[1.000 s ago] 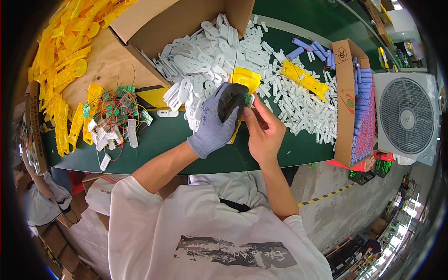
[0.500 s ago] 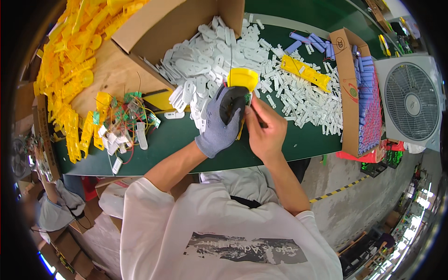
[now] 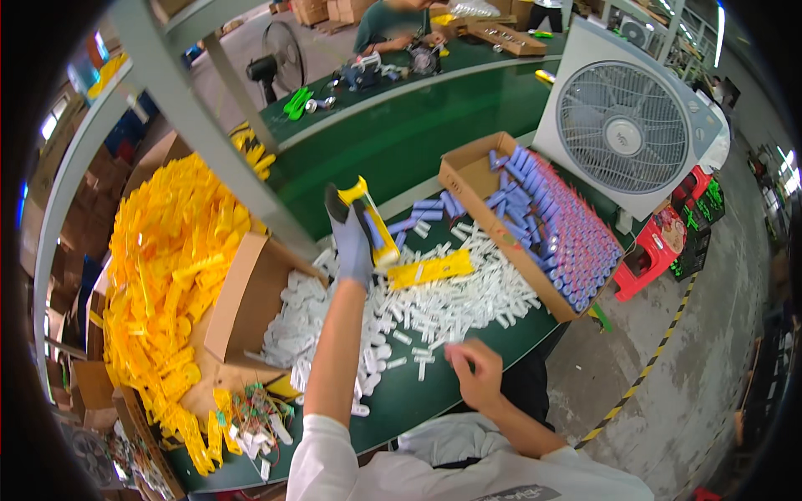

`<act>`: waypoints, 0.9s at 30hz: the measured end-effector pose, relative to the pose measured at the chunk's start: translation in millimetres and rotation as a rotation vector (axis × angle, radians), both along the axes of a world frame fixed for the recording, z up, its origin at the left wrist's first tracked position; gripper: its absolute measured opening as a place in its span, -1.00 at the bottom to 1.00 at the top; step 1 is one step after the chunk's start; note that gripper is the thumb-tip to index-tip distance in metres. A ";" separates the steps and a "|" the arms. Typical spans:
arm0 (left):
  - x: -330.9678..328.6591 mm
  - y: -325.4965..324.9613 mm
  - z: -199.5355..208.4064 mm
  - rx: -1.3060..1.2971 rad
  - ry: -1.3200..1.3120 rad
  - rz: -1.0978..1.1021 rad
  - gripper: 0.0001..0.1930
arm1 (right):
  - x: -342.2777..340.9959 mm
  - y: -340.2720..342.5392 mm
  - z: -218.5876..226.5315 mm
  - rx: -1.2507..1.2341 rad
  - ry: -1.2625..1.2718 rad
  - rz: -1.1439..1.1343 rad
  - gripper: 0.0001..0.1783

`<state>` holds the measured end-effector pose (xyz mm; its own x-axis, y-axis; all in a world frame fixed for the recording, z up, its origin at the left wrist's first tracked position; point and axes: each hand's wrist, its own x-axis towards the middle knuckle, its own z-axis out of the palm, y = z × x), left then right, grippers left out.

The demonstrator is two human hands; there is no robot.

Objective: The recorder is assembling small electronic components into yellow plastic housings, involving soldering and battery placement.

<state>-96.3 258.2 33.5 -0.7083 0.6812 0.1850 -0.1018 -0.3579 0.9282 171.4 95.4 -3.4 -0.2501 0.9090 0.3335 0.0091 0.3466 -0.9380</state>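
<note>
My left hand point(image 3: 354, 244), in a grey glove with dark fingers, is stretched out over the bench. It grips a long yellow plastic housing point(image 3: 380, 234), held up at a slant. A second yellow housing point(image 3: 430, 270) lies flat on a spread of small white plastic pieces point(image 3: 451, 309). Over the near edge of those pieces is my bare right hand point(image 3: 478, 377), thumb and fingers curled in together. The fingertips are slightly blurred, and anything between them is too small to make out. Purple cylindrical battery cells point(image 3: 409, 224) lie just beyond the gloved hand.
An open carton point(image 3: 242, 292) spills larger white plastic parts point(image 3: 305, 321). Yellow housings point(image 3: 175, 275) are heaped at left, near wired circuit boards point(image 3: 255, 417). At right stand a box of purple cells point(image 3: 551, 225) and a box fan point(image 3: 622, 134). Another person point(image 3: 393, 29) works across the bench.
My view has swung up and to the right. My hands have parted: the left has carried the yellow housing far out over the bench, while the right has dropped back near the white pieces.
</note>
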 end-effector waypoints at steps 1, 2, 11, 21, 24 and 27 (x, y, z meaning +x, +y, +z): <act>18.2 37.3 14.6 0.016 -0.094 -0.006 -0.41 | 21.4 -1.4 -7.9 0.059 -0.030 -0.050 -0.87; 29.5 62.8 28.4 -0.024 -0.134 -0.066 -0.35 | 41.5 -6.6 -12.3 0.116 -0.055 -0.096 -0.86; -164.5 253.6 -85.3 -0.490 0.262 -0.044 -0.77 | 154.6 -38.6 -66.4 -0.046 -0.587 -0.709 -0.80; -160.0 268.9 -39.3 -1.077 0.661 -0.016 -0.66 | 153.8 -18.0 -72.9 -0.149 -0.560 -0.836 -0.87; -171.8 245.5 -26.6 -1.244 1.029 0.101 -0.57 | 149.8 -8.8 -76.9 -0.086 -0.509 -0.766 -0.88; -150.5 239.4 -9.8 -1.346 0.922 -0.049 -0.48 | 143.4 -7.5 -80.8 -0.057 -0.471 -0.712 -0.89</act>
